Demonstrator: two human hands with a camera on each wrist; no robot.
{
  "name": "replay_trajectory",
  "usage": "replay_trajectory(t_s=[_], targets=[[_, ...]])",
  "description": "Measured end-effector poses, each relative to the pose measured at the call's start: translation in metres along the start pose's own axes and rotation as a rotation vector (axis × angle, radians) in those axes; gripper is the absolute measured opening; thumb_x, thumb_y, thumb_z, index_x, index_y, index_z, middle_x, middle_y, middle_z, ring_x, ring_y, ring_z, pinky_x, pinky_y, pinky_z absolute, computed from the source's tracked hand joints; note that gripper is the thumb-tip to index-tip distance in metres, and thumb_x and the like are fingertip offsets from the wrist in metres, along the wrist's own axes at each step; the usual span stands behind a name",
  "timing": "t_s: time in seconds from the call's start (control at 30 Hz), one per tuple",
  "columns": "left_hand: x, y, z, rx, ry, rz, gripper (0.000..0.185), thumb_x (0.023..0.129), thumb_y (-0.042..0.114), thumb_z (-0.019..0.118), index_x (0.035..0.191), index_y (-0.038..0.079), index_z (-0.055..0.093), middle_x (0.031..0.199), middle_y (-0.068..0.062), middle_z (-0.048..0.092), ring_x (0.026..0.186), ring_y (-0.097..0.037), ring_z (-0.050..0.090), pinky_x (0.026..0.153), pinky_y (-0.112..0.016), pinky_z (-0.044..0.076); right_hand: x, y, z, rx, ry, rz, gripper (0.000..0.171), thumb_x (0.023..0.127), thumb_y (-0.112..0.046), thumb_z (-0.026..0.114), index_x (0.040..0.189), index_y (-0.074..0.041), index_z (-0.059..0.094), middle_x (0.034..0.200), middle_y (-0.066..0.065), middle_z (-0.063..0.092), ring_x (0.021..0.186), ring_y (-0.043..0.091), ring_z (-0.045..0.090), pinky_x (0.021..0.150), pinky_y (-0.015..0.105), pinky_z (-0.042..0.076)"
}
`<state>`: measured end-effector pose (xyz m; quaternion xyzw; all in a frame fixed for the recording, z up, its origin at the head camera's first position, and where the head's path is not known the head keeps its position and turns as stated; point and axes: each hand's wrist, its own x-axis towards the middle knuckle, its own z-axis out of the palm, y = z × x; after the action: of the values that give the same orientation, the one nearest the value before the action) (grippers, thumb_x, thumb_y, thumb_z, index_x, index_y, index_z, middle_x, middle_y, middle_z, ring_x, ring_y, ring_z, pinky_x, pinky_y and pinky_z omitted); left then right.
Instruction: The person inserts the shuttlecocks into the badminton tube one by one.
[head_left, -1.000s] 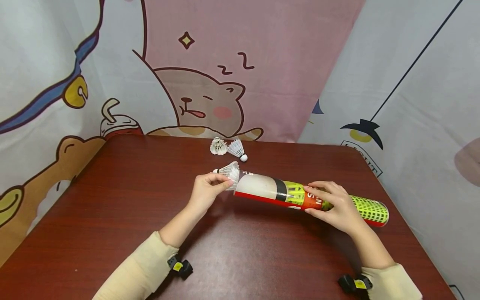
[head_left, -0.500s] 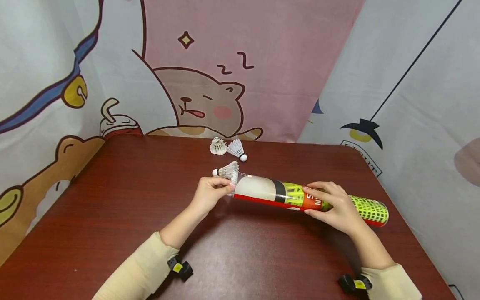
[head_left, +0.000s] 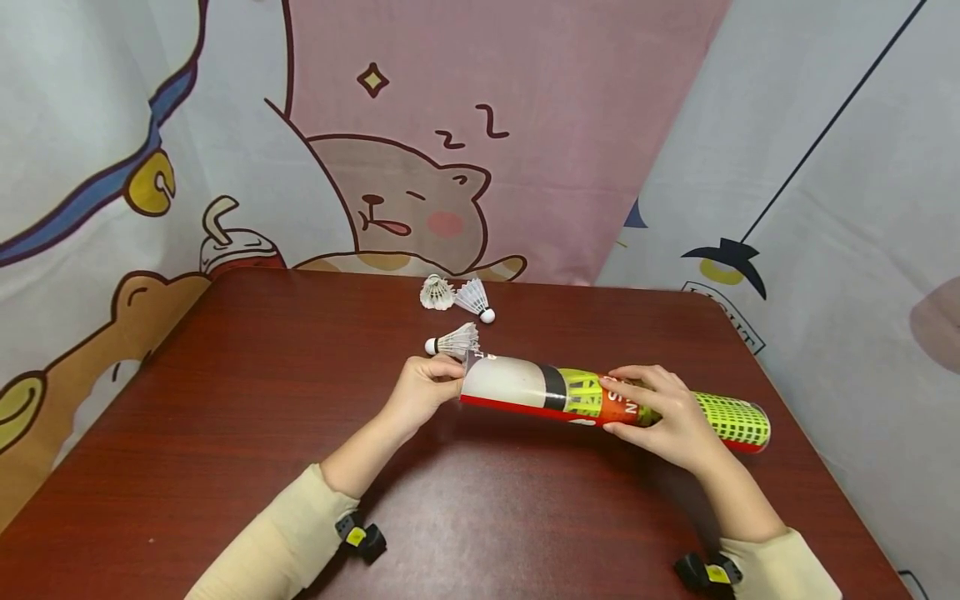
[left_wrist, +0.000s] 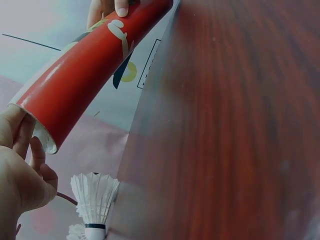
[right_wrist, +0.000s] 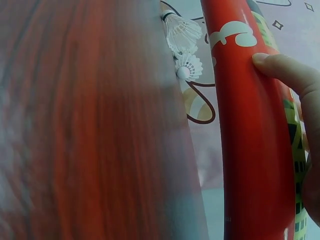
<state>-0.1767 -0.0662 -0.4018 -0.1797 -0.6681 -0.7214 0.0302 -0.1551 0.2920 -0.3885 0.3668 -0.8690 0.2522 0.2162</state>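
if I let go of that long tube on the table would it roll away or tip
The tube is a smooth round cylinder held level just above the table by the right hand, so once set down it could likely roll sideways; tipping seems unlikely. It looks like thin card, probably light, so the nearest shuttlecock would hardly stop it.

Dark red wooden table [head_left: 225,433] bearing three white shuttlecocks [head_left: 453,340].

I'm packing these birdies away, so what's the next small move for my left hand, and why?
Probably reach the left hand for the shuttlecock lying just behind the tube mouth. The right hand grips the tube mid-length, its open end faces the left hand, and that shuttlecock is the nearest loose one.
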Motion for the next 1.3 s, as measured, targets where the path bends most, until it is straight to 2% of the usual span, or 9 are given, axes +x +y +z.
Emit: replay_trajectory(t_s=[0.2, 0.27, 0.37, 0.47, 0.63, 0.73, 0.93, 1.17, 1.3], targets=[[0.0, 0.0, 0.001, -0.01, -0.031, -0.007, 0.011, 0.075, -0.018, 0.065, 0.086, -0.021, 0.066, 0.075, 0.002, 0.061, 0.076, -0.009, 0.054, 0.063, -0.019, 0.043, 0.001, 0.0, 0.002, 0.009, 0.002, -0.006, 0.057, 0.083, -0.057, 0.064, 0.124, -0.018, 0.066, 0.12, 0.003, 0.059, 0.106, 0.02, 0.05, 0.08, 0.041, 0.039], [0.0, 0.0, 0.001, -0.004, -0.037, 0.009, 0.011, 0.075, -0.018, 0.064, 0.086, -0.021, 0.066, 0.075, 0.003, 0.061, 0.076, -0.009, 0.054, 0.064, -0.019, 0.043, 0.001, 0.0, 0.002, 0.013, 0.002, -0.004, 0.056, 0.08, -0.052, 0.072, 0.124, -0.017, 0.066, 0.12, 0.003, 0.06, 0.105, 0.02, 0.05, 0.079, 0.041, 0.039], [0.001, 0.0, -0.001, 0.023, -0.071, 0.045, 0.011, 0.076, -0.019, 0.064, 0.086, -0.02, 0.067, 0.075, 0.005, 0.062, 0.077, -0.009, 0.053, 0.066, -0.02, 0.043, 0.0, 0.001, 0.002, 0.022, 0.0, 0.003, 0.06, 0.069, -0.031, 0.086, 0.124, -0.017, 0.066, 0.119, 0.003, 0.06, 0.106, 0.02, 0.05, 0.079, 0.038, 0.04], [0.003, 0.002, -0.005, 0.061, -0.134, 0.079, 0.01, 0.078, -0.018, 0.063, 0.087, -0.018, 0.068, 0.077, 0.007, 0.062, 0.079, -0.009, 0.053, 0.07, -0.021, 0.043, 0.0, 0.001, 0.002, 0.029, 0.003, 0.008, 0.069, 0.059, -0.013, 0.09, 0.124, -0.017, 0.066, 0.119, 0.003, 0.06, 0.106, 0.02, 0.05, 0.079, 0.036, 0.041], [0.005, 0.007, -0.013, 0.107, -0.233, 0.133, 0.011, 0.081, -0.016, 0.061, 0.09, -0.017, 0.068, 0.084, 0.0, 0.064, 0.085, -0.01, 0.054, 0.076, -0.022, 0.044, 0.0, 0.0, 0.001, 0.038, 0.013, 0.011, 0.07, 0.058, -0.011, 0.09, 0.124, -0.016, 0.066, 0.119, 0.004, 0.06, 0.107, 0.019, 0.05, 0.08, 0.033, 0.041], [0.006, 0.009, -0.016, 0.112, -0.254, 0.134, 0.011, 0.083, -0.016, 0.061, 0.092, -0.018, 0.067, 0.087, -0.007, 0.065, 0.087, -0.01, 0.055, 0.076, -0.023, 0.045, 0.0, 0.0, 0.0, 0.039, 0.019, 0.012, 0.069, 0.058, -0.011, 0.09, 0.123, -0.015, 0.067, 0.119, 0.004, 0.06, 0.107, 0.02, 0.05, 0.081, 0.032, 0.041], [0.009, 0.01, -0.022, 0.118, -0.224, 0.058, 0.018, 0.085, -0.006, 0.066, 0.102, -0.012, 0.068, 0.096, -0.013, 0.07, 0.089, -0.011, 0.06, 0.073, -0.024, 0.05, -0.002, 0.002, -0.002, 0.009, 0.029, 0.034, 0.07, 0.058, -0.012, 0.091, 0.123, -0.015, 0.067, 0.119, 0.003, 0.06, 0.107, 0.019, 0.05, 0.078, 0.032, 0.041], [0.017, 0.012, -0.034, 0.163, -0.141, 0.091, 0.019, 0.084, -0.006, 0.069, 0.103, -0.01, 0.069, 0.09, -0.015, 0.068, 0.079, -0.012, 0.056, 0.065, -0.021, 0.045, -0.004, 0.004, -0.002, -0.016, 0.018, 0.058, 0.071, 0.058, -0.014, 0.092, 0.124, -0.017, 0.066, 0.12, 0.002, 0.06, 0.107, 0.018, 0.049, 0.078, 0.031, 0.042], [0.02, 0.024, -0.038, 0.253, -0.059, 0.108, 0.019, 0.083, -0.005, 0.07, 0.101, -0.011, 0.07, 0.085, -0.016, 0.067, 0.07, -0.013, 0.05, 0.06, -0.023, 0.039, -0.004, 0.005, -0.001, -0.005, 0.015, 0.07, 0.07, 0.058, -0.015, 0.092, 0.124, -0.018, 0.067, 0.12, 0.003, 0.06, 0.107, 0.018, 0.049, 0.079, 0.029, 0.041]])
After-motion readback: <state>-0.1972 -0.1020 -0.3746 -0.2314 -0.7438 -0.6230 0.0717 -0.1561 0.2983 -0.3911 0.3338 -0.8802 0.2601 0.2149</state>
